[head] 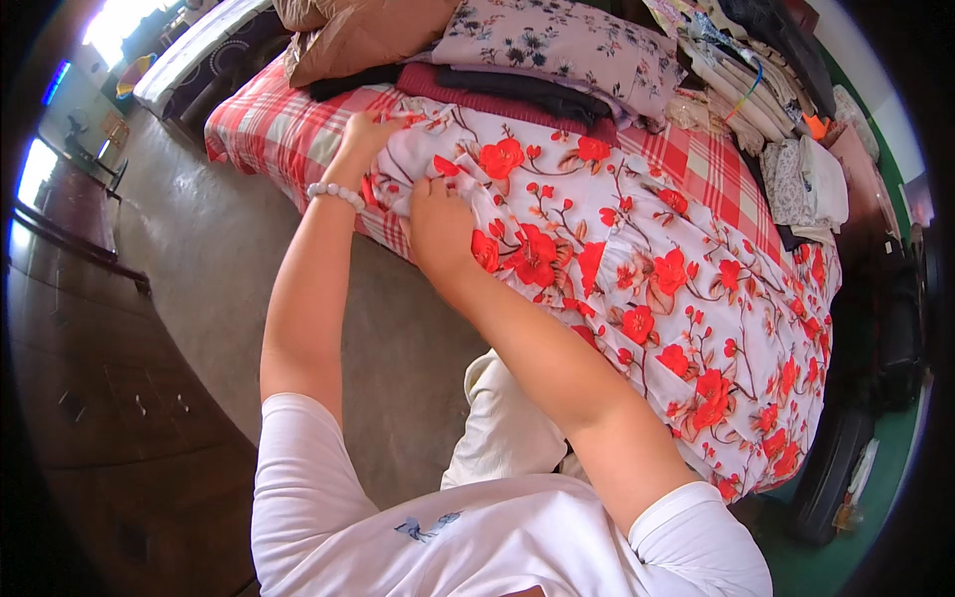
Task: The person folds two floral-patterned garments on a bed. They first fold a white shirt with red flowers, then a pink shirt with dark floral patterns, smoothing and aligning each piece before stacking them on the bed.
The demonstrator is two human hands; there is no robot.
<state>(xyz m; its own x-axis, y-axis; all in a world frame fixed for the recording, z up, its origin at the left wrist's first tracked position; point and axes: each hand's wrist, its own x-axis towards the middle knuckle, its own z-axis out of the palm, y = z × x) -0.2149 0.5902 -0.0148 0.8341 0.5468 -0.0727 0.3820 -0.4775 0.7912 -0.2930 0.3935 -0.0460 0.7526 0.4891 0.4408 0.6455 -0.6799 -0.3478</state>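
A white floral cloth (pixel 671 313) with red blossoms and brown twigs lies spread over the bed, its lower part hanging down the near side at the right. My left hand (pixel 369 136), with a beaded bracelet (pixel 336 195) on its wrist, grips the cloth's upper left end. Closer to me, my right hand (pixel 442 227) has its fingers curled into the gathered fabric by the bed's edge; its thumb is mostly hidden. Between both hands the cloth is bunched in folds. Whether it is a garment or a cover, I cannot tell.
Red plaid bedding (pixel 261 123) covers the bed. Behind the cloth sit a flower-print pillow (pixel 552 56), folded dark red fabric (pixel 477 97) and a brown bundle (pixel 373 37). Folded clothes (pixel 806 183) are piled at the right. A dark wooden cabinet (pixel 112 395) stands at the left.
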